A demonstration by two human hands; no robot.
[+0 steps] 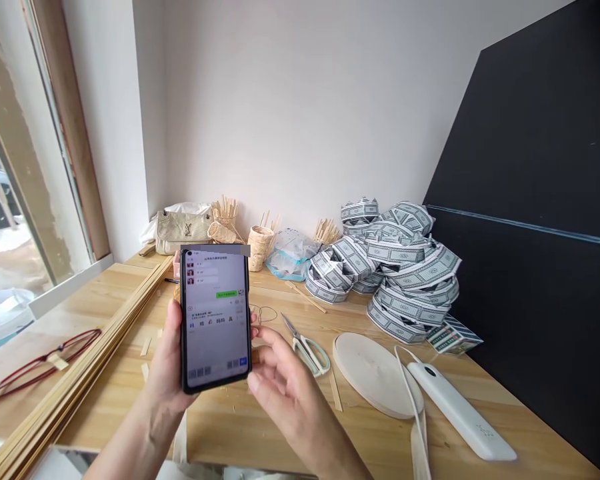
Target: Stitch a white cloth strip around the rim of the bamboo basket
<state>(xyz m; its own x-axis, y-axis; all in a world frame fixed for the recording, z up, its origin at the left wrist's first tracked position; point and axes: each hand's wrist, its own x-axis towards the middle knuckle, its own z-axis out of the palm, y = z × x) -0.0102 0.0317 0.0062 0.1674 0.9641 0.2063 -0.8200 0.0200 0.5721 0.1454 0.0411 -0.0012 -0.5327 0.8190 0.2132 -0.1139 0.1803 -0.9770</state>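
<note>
A dark-framed smartphone [217, 320] stands nearly upright above the table, its lit screen facing me with a chat and a keyboard panel. My left hand [167, 373] is closed around its left side, thumb along the edge and the other fingers hidden behind. At the right edge, my right hand [285, 387] holds the phone with bent fingers, its thumb by the lower corner. Scissors [307, 347] with pale green handles lie right of this hand. Beyond them rests a flat roll of cream webbing tape [370, 373].
Long thin wooden strips [95, 353] run along the table's left, beside red-framed glasses [45, 363]. A white power bank [463, 410] with a cable lies right. Stacked patterned bands [400, 260] stand behind. A beige handbag [184, 232] and woven cup [260, 247] sit near the wall.
</note>
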